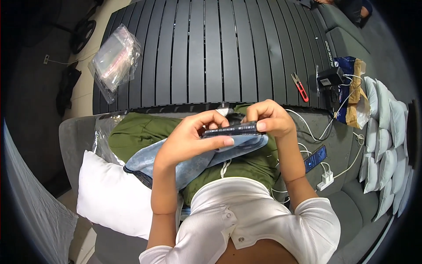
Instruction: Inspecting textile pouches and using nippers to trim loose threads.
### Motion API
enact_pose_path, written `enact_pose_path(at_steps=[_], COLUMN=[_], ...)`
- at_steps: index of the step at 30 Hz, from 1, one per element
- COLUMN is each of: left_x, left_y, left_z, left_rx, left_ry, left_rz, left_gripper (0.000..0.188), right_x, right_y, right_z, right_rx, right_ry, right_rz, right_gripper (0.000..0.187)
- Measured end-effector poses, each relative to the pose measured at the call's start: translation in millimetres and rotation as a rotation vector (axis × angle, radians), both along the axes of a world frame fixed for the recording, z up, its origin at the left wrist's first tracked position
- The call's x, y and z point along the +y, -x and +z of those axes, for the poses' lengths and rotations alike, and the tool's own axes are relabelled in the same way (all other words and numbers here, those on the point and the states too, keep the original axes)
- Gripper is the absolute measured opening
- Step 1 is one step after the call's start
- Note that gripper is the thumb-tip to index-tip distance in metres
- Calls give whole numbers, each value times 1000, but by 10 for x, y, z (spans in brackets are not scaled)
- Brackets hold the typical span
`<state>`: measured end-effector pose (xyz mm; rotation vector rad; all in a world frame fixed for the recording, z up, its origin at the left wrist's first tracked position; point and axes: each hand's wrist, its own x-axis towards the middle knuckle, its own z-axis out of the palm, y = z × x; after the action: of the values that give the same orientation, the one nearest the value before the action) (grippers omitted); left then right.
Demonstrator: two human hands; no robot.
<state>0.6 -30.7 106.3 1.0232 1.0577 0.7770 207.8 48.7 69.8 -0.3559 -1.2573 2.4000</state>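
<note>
Over my lap lies a light blue patterned garment [193, 155] with a black elastic band along its edge. Both my hands hold that black band [231, 130] up above my thighs, stretched between them. My left hand [187, 136] grips its left end, thumb below and fingers curled over the top. At the other end my right hand [273, 119] pinches the band between thumb and fingers. Part of the garment behind the band is hidden by my hands. Olive green trousers [140, 132] cover my legs beneath it.
Ahead stands a black slatted table [211, 57] carrying clear plastic bags [116, 59] and red-handled thread snips [300, 88]. A white pillow [112, 193] lies at my left. To my right are a phone [315, 158], white chargers [325, 180], cables and stacked pale cushions [384, 132].
</note>
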Motion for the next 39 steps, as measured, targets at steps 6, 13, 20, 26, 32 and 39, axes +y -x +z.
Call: enact_pose_path(at_steps=[6, 13, 20, 26, 32, 39], left_x=[85, 132, 224, 180, 238, 269], left_y=[-87, -329, -376, -300, -376, -464], left_z=[-71, -157, -191, -255, -234, -276], left_rx=[-5, 55, 202, 237, 136, 121], left_ry=[-146, -131, -239, -223, -106, -73], left_rz=[60, 7, -186, -69, -98, -223], left_gripper=[17, 14, 17, 17, 14, 13], right_x=[1, -209, -359, -689, -1694, -2143], right_y=[-86, -123, -397, -1303, -2921, -2997], right_z=[-20, -16, -96, -1134, -1757, -2016], right_rx=[-169, -204, -130, -604, -1566, -924], right_ry=[-291, -298, -289, -385, -444, 237], right_rz=[29, -18, -247, -1519, -2134, -2030], right_gripper=[17, 25, 16, 19, 22, 28])
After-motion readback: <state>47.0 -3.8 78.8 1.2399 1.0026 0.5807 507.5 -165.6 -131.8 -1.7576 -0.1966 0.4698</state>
